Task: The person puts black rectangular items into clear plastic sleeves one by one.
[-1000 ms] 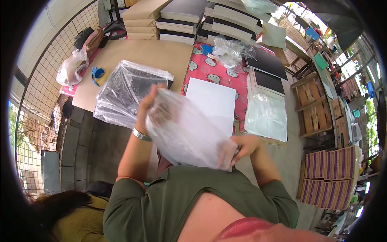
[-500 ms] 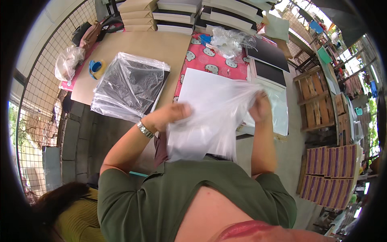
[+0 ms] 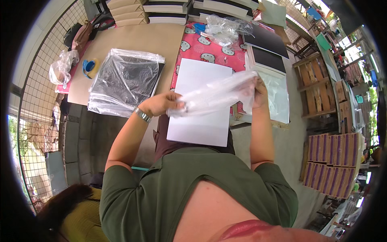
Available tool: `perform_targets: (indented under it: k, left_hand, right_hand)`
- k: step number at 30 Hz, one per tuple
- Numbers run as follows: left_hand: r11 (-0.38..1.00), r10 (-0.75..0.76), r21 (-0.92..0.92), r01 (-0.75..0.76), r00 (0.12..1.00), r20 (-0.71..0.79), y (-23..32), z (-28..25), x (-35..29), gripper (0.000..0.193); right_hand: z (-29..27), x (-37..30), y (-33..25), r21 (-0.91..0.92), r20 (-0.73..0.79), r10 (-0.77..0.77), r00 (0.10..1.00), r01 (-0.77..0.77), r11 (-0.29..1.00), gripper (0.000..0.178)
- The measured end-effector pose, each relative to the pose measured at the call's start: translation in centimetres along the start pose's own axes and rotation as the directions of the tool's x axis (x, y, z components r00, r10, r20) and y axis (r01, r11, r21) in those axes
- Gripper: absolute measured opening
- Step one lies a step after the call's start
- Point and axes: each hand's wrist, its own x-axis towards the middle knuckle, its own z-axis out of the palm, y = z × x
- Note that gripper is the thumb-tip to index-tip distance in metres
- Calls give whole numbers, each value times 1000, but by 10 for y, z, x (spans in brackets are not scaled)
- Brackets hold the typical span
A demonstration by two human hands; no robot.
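Stretched between my two hands is a clear plastic bag [image 3: 215, 93], bunched into a band over a white sheet stack [image 3: 199, 131]. My left hand [image 3: 163, 104], with a metal watch on its wrist, pinches one end. The other end is gripped by my right hand [image 3: 259, 92], whose fingers are partly hidden by the film. The white stack rests across my lap and the table's near edge. Left of it lies a pile of black boards in clear plastic [image 3: 127, 78]. A blue and yellow tape roll [image 3: 90, 67] sits beside that pile.
Brown paper packets [image 3: 127, 12] and black-and-white board stacks [image 3: 167, 12] line the far edge. Crumpled clear plastic [image 3: 223, 30] and black boards [image 3: 266, 42] lie at the back right. Packed boxes [image 3: 332, 163] stand on the right. Another person [image 3: 80, 213] is at lower left.
The plastic bag, spread loosely over the white stack before, is now gathered into a narrower band and lifted away from its near part. My left hand has moved slightly left and up.
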Motion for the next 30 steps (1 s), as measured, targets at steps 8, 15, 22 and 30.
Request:
perform_targets:
  k: [8,15,22,30]
  left_hand:
    - [850,84,-406,-335,848,-523,-22,-104,84,29]
    - [884,233,376,277,435,-870,-25,-134,192,29]
    - [869,183,398,296,553,-812,-38,-130,172,35]
    - [951,281,155,-266,546,-789,70,-77,74,17]
  right_hand:
    - [-68,50,20,-318,-440,121,890,-281,906,33]
    - [-143,83,62,-843,-394,-470,790,-514,-158,40]
    - [-93,71,63,-825,-411,-337,847,-503,-258,30]
    - [2,64,-24,-854,-480,-352,804,-335,399,20]
